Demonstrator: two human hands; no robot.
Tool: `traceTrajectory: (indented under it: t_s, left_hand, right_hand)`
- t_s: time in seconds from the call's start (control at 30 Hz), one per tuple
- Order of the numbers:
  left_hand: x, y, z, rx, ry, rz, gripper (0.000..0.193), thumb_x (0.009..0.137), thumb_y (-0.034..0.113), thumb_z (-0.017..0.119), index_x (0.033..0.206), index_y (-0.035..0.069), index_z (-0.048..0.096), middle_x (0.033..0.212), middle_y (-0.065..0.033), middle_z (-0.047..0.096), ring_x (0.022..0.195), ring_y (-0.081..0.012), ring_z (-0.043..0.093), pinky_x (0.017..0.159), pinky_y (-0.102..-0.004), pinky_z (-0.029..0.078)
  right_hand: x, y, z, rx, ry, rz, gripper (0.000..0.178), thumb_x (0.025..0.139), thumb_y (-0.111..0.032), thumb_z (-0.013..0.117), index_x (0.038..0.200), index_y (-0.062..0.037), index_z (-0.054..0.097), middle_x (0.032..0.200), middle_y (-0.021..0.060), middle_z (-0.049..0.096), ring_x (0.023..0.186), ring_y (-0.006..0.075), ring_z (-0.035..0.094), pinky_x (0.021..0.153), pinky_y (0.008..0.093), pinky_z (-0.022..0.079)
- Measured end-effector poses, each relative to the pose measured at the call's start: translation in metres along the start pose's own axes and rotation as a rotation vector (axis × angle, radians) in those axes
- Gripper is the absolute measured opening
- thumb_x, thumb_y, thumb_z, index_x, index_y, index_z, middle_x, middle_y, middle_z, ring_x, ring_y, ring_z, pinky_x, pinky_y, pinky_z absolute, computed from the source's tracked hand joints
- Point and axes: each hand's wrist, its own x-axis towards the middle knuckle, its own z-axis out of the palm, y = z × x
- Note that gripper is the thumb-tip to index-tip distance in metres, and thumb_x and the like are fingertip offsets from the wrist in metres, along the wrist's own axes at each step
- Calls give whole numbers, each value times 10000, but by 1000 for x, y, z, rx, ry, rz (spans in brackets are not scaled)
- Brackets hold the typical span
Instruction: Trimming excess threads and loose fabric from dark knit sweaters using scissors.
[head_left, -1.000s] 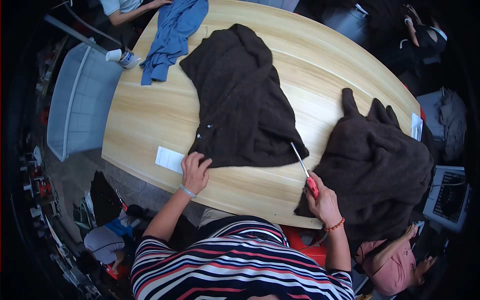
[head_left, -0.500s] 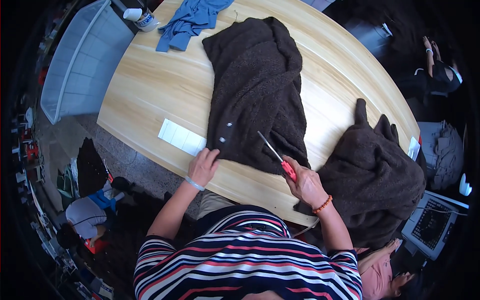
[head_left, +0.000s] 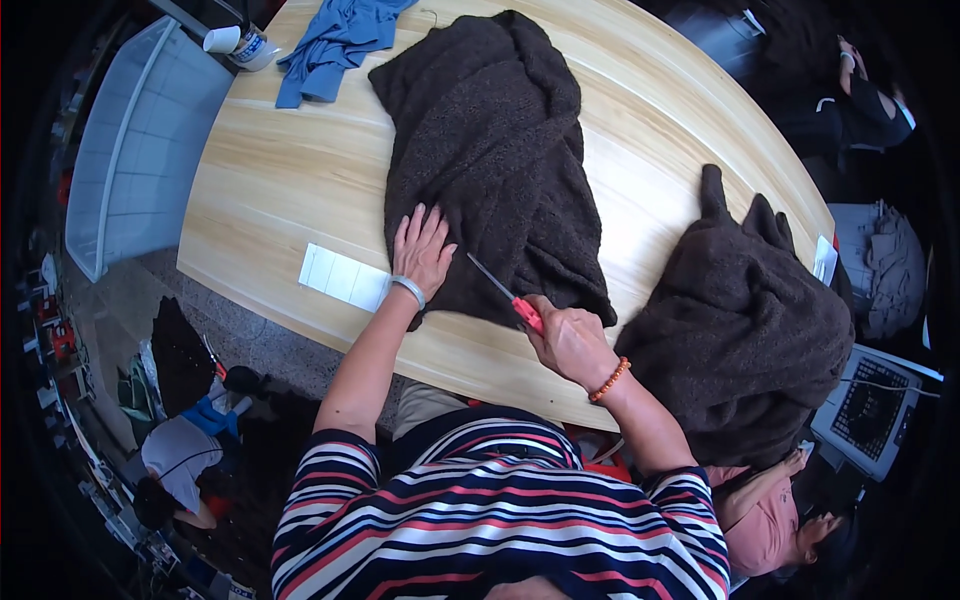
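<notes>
A dark brown fleecy garment [head_left: 490, 130] lies across the wooden table in front of me. My left hand [head_left: 425, 250] rests flat on its near left part, fingers stretched out and holding nothing. In my right hand [head_left: 565, 340] is a red-handled tool [head_left: 528, 313] with a slim metal blade. The blade points up and left over the garment's near part, its tip a little right of my left hand. Whether the tool has one blade or two closed ones cannot be made out. A white strip [head_left: 345, 277] marked into panels lies left of my left wrist.
A second dark brown fleecy pile [head_left: 750, 330] covers the table's right end. Blue cloth [head_left: 340, 45] and a white-lidded jar [head_left: 252, 48] sit at the far left. A pale plastic bin [head_left: 140, 150] stands beyond the left edge. Other people work around the table.
My left hand has moved from the garment's near edge up onto it, covering the spot where two small shiny pieces showed. My right hand has brought the red-handled tool leftward.
</notes>
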Motion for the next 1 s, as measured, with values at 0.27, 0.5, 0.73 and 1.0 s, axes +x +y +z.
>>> traceTrajectory:
  t_s: [0.27, 0.5, 0.73, 1.0]
  left_hand:
    - [1, 4, -1, 15, -48, -40, 408, 921, 283, 547, 1296, 124, 558, 1472, -139, 394, 1395, -376, 276, 1140, -526, 188]
    - [14, 7, 2, 36, -23, -66, 331, 894, 298, 589, 1168, 119, 644, 1435, -155, 422, 1378, -394, 288, 1132, -547, 182]
    - [35, 9, 13, 57, 16, -96, 354, 897, 334, 577, 1171, 122, 648, 1431, -148, 421, 1384, -389, 273, 1137, -546, 169]
    - [28, 5, 7, 46, -101, -39, 479, 880, 410, 596, 1279, 146, 585, 1485, -154, 353, 1419, -392, 199, 1152, -550, 133]
  right_hand:
    - [42, -1, 7, -106, -3, -25, 295, 892, -280, 585, 963, 7, 595, 684, 196, 648, 649, 356, 663, 586, 454, 528]
    - [35, -5, 2, -80, -213, -61, 312, 889, -311, 583, 953, -6, 609, 758, 216, 670, 713, 363, 681, 633, 451, 547]
    - [45, -2, -5, -99, -151, -23, 315, 887, -321, 591, 946, -13, 612, 729, 212, 665, 727, 369, 680, 666, 459, 548]
    - [46, 4, 5, -61, -6, 41, 328, 895, -317, 587, 992, -4, 587, 707, 219, 657, 694, 377, 676, 625, 467, 548]
